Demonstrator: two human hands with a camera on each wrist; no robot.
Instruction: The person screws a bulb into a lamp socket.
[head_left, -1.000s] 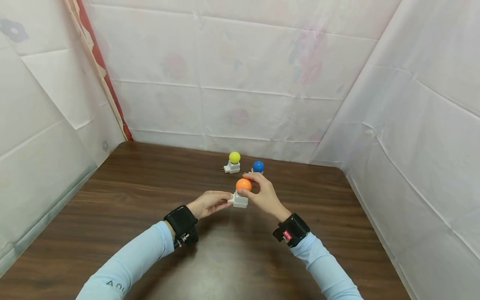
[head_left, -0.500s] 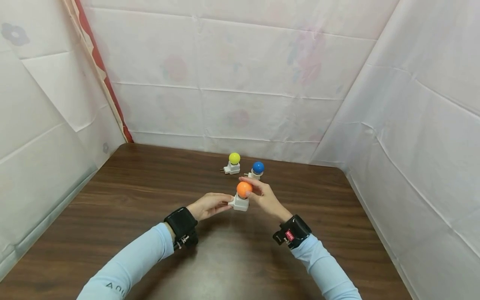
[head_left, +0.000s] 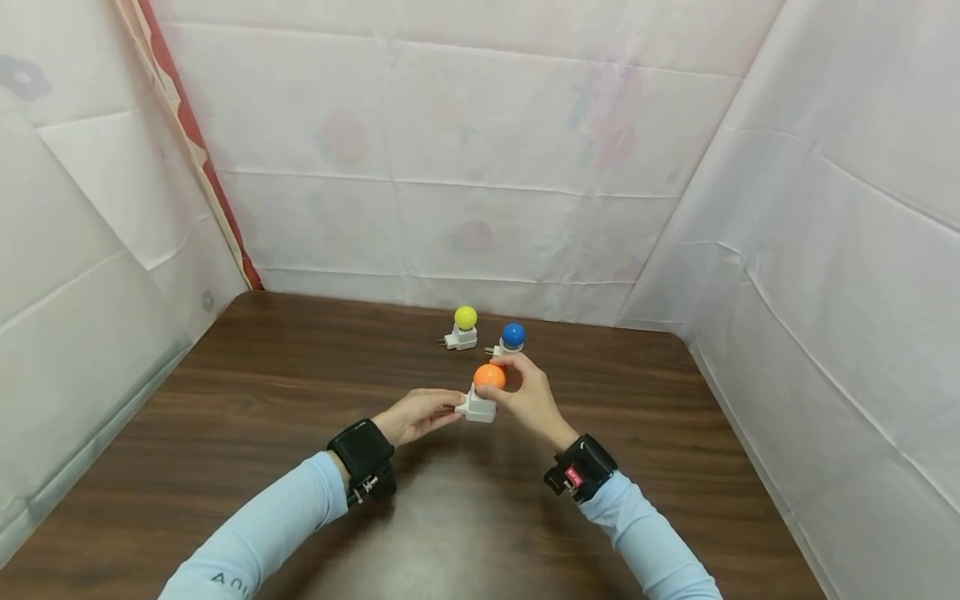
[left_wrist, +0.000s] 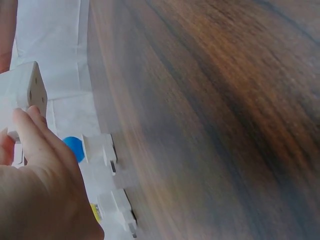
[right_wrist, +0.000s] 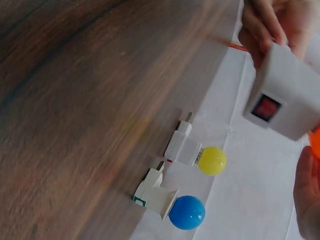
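Note:
In the head view my left hand (head_left: 418,414) pinches the plug end of a white plug-in lamp holder (head_left: 480,409), held above the table. An orange light bulb (head_left: 489,375) sits upright on top of the holder. My right hand (head_left: 534,402) grips this bulb between thumb and fingers. The right wrist view shows a red switch (right_wrist: 266,108) on the holder's face; only a sliver of the orange bulb (right_wrist: 315,142) appears there. Left fingers lie along the holder (left_wrist: 20,92) in the left wrist view, where the bulb is out of sight.
Behind the hands, a yellow bulb (head_left: 466,317) and a blue bulb (head_left: 513,335) stand in their own white plug-in holders on the dark wood table (head_left: 315,367). White sheeting (head_left: 480,150) walls the back and both sides. Each wrist carries a black camera band (head_left: 362,450).
The right hand's fingers have shifted around the orange bulb, loosening half a second ago and closing on it again. The left hand keeps its hold on the lamp holder.

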